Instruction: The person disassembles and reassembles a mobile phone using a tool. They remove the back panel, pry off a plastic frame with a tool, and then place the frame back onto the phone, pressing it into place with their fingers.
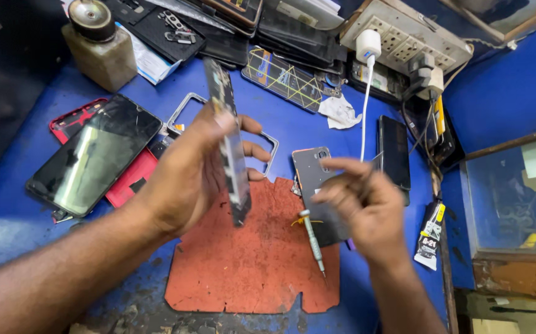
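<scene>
Taking the worn red mat (252, 260) in the middle of the blue desk (8, 216) as the landmark, the things run like this from left to right. Well to the left of the mat lies a dark phone with a cracked, glossy screen (95, 154), resting on a red back cover (129, 179), likely set aside there to keep the working patch free. Above the mat's left half, the left hand (187, 176) holds an opened phone body (229, 145) on edge, lifted off the mat and tilted nearly upright, apparently so that its thin side and inner face turn toward the eyes. The thumb lies along the near side and the fingers (252, 148) wrap round the far side, so the phone body sits clamped between them, its lower end hanging free just above the mat. At the mat's upper right edge a dark back panel (317, 185) lies flat, and a small screwdriver (312, 241) rests across the mat's right side, within easy reach. Above that right side the right hand (367, 201) hovers, fingers loosely curled and grasping nothing, the forefinger stretched toward the phone body without touching it.
</scene>
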